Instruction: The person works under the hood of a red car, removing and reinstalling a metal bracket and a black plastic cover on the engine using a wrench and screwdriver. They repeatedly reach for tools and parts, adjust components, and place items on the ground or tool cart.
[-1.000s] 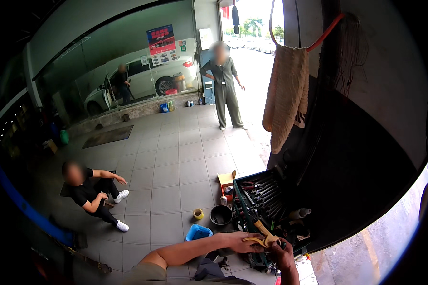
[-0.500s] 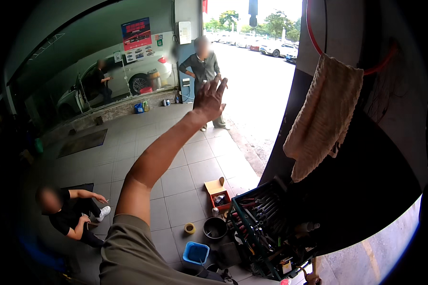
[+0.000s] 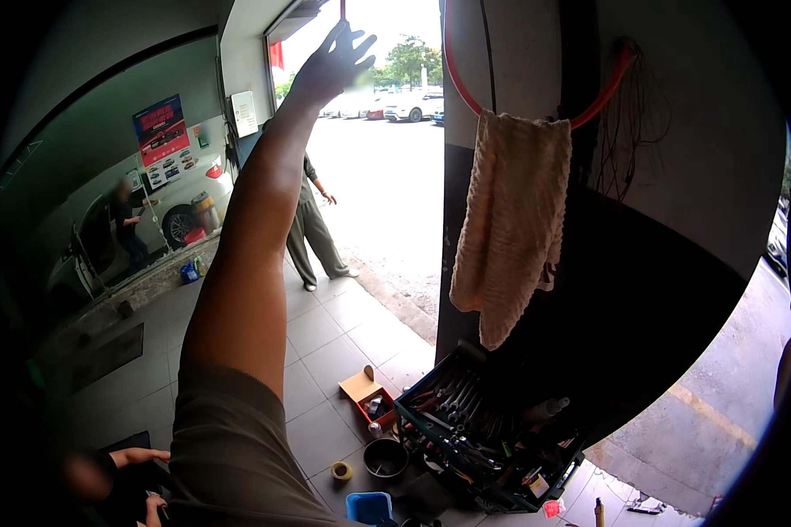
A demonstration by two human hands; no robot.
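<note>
My left arm, in a dark olive sleeve, stretches up from the lower edge. My left hand [image 3: 332,68] is raised near the top of the view, its back toward me and its fingers spread. A thin reddish hanging line [image 3: 343,9] comes down from above to the fingertips; whether they touch it I cannot tell. My right hand is out of view. To the right, a beige towel [image 3: 514,224] hangs over a red hose [image 3: 455,66] on the wall.
A tool cart [image 3: 466,430] full of wrenches stands below the towel. Around it lie a red box [image 3: 373,406], black bowl [image 3: 385,458], tape roll [image 3: 342,471] and blue tub [image 3: 369,507]. One person [image 3: 316,228] stands by the doorway; another [image 3: 136,474] is low at left.
My left hand has risen higher, toward the hanging line. The view has swung right, so the towel and cart sit further left. The standing person is now partly behind my arm.
</note>
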